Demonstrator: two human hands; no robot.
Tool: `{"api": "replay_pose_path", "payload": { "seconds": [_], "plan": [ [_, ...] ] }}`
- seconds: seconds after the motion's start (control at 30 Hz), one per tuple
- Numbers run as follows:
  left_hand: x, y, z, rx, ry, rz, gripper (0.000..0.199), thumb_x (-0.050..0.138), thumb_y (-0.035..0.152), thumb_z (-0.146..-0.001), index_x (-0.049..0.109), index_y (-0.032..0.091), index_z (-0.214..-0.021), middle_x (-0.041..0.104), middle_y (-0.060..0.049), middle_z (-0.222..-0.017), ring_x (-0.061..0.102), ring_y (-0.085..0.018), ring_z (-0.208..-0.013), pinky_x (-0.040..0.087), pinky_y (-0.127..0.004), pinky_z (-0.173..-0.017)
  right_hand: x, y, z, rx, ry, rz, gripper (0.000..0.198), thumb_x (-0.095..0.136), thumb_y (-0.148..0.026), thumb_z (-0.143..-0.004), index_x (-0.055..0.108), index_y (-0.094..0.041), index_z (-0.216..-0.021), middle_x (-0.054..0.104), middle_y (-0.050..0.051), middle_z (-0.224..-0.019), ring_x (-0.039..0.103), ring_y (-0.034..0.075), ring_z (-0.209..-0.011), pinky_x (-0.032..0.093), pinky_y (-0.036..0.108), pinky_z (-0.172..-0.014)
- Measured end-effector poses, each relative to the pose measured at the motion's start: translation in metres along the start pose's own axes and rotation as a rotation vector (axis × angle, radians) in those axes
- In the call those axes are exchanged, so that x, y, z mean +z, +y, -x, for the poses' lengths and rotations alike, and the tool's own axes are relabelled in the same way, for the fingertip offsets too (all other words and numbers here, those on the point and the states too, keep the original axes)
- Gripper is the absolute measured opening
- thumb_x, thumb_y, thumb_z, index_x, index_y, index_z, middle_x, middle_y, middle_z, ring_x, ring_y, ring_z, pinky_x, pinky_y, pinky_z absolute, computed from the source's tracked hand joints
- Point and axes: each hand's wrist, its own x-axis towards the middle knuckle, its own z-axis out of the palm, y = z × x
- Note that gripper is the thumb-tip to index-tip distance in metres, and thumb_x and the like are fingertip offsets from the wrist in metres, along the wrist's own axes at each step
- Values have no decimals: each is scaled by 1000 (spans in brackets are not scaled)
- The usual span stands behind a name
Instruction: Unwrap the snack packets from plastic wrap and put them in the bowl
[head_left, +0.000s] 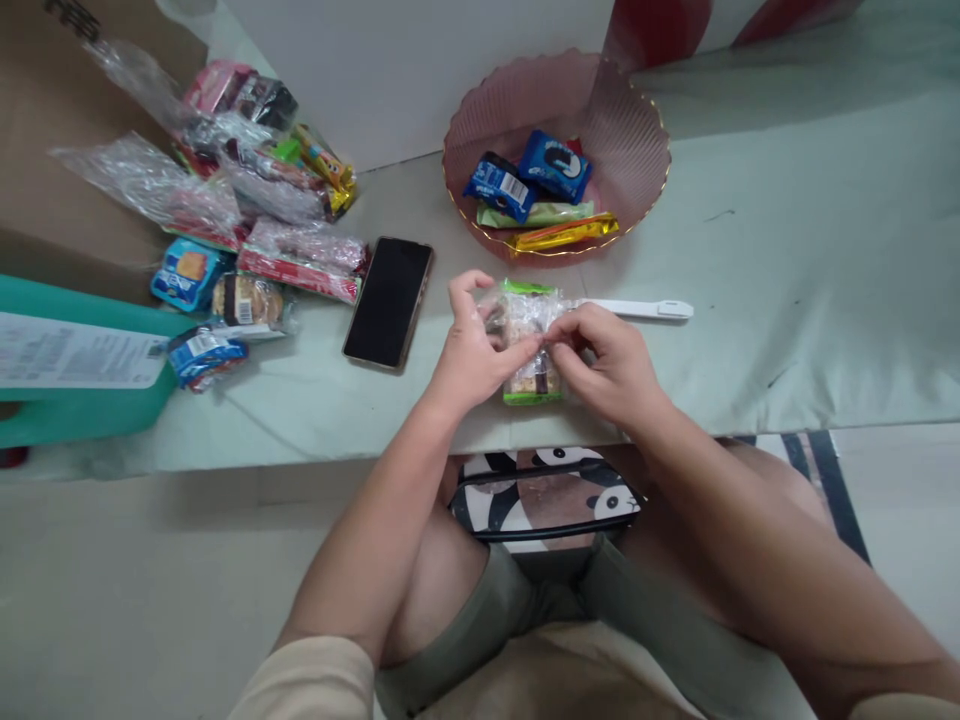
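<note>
A snack pack (531,385) in clear plastic with bright green ends lies near the front of the table, between my two hands. My left hand (478,350) curves round its left side, thumb pressed onto the crinkled wrapper. From the right, my right hand (609,362) pinches the clear wrapper close to the left thumb, fingers closed. The fingertips partly cover the contents, which look pale and biscuit-like. Behind my right hand lies a slim white plastic tool (652,309), its left end hidden by the hand and wrapper.
A pink scalloped bowl (637,160) holding several wrapped snacks stands behind my hands. To the left lie a black phone (388,303) and a heap of plastic-wrapped snacks (292,255). A green container (90,410) is at far left. A panda-print pouch (551,500) rests on my lap.
</note>
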Motion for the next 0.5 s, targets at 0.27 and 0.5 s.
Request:
{"api": "replay_pose_path", "payload": {
  "seconds": [0.27,0.5],
  "plan": [
    [-1,2,-3,123,-73,-41,47,77,43,-85,63,26,-127,63,-9,-135,67,-21,-113,56,-23,-75,1,-1,0,95,-47,-51,5,56,-17,-80,59,-21,-81,57,-1,-71,48,12,-63,37,27,-59],
    [-3,-6,-5,225,-124,-108,35,69,47,-93,78,21,-115,63,-11,-129,68,-21,-112,59,-34,-97,9,6,1,229,50,-178,14,64,-23,-82,53,-24,-91,55,-4,-75,49,10,-60,40,25,-56]
  ]
}}
